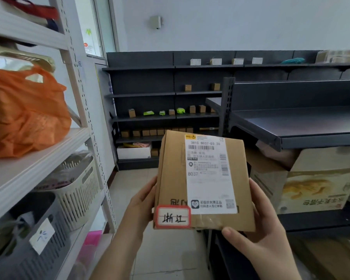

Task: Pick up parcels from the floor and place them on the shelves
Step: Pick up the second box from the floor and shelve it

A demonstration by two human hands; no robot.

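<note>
I hold the brown parcel (204, 178) up in front of me, my left hand (141, 207) and right hand (257, 237) in a snug grip on its sides, and next I think I must slide it onto the dark shelf (303, 126) at two o'clock.

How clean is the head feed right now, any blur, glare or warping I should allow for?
Head view: the parcel between the left hand and right hand is sharp and its label readable; light is even, with no strong glare; the white rack bows at the frame edge, and the far dark shelves look soft.
</note>
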